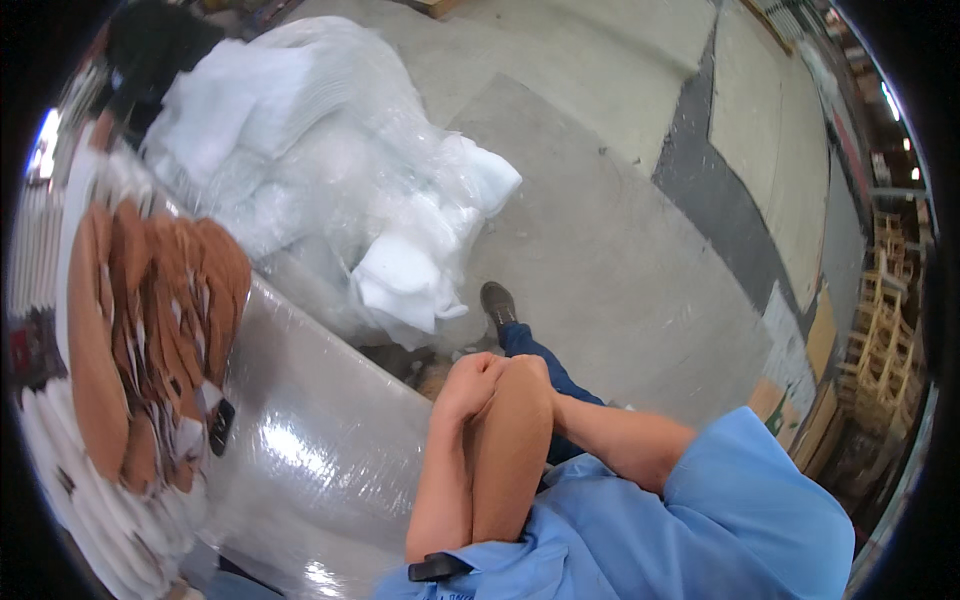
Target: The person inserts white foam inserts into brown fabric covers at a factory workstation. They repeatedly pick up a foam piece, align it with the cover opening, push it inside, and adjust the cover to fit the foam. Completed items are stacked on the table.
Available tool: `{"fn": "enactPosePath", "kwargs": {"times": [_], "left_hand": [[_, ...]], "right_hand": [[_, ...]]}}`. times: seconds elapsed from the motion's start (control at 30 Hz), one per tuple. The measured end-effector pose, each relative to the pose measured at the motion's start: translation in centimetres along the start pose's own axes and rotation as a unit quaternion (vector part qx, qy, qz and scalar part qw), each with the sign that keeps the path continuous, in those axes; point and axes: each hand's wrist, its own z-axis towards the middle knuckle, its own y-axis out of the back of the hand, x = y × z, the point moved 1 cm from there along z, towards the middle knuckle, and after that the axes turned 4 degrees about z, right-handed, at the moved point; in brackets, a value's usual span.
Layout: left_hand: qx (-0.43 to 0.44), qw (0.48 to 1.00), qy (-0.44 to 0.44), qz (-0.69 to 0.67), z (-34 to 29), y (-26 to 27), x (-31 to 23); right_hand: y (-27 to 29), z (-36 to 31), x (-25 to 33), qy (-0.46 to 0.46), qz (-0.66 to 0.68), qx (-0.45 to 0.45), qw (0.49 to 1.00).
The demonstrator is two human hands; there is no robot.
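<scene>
A long brown fabric cover [512, 440], rounded at its far end, lies lengthwise against my blue shirt front. My left hand [472, 384] is closed on the left side of its far end, the forearm running along its edge. My right hand [532, 368] grips the same end from the right, its fingers mostly hidden behind the cover. The two hands almost touch. To the left, several similar brown covers [165, 320] are bunched upright in a row on the plastic-wrapped table [330, 440].
White padded pieces [100, 500] are stacked at the left edge, near a small black object [222, 428]. Beyond the table lies a large plastic-wrapped heap of white batting [300, 130]. Wooden frames [880, 330] and boards [815, 430] stand at the right. My shoe [497, 302] rests on grey floor.
</scene>
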Motion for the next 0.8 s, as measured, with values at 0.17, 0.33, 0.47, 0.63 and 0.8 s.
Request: {"fn": "enactPosePath", "kwargs": {"times": [0.17,0.33,0.47,0.63,0.8], "left_hand": [[0.046,0.996,0.066,-0.039,-1.1,0.9,-0.6],[0.075,0.986,0.092,-0.116,-0.7,0.6,0.4],[0.070,0.987,0.082,-0.122,-0.6,0.2,0.7],[-0.005,0.999,0.010,-0.032,-0.6,-0.8,1.1],[-0.017,0.999,0.043,0.027,-1.3,-0.5,0.8]], "right_hand": [[-2.7,-1.4,1.7,-0.113,0.222,-0.125,0.960],[-2.3,-1.2,1.5,-0.112,0.195,-0.117,0.967],[-1.8,-0.9,2.1,-0.130,0.163,-0.118,0.971],[-1.6,0.6,-2.8,0.020,0.060,-0.057,0.996],[-0.5,-0.7,0.5,-0.067,-0.050,-0.080,0.993]]}}
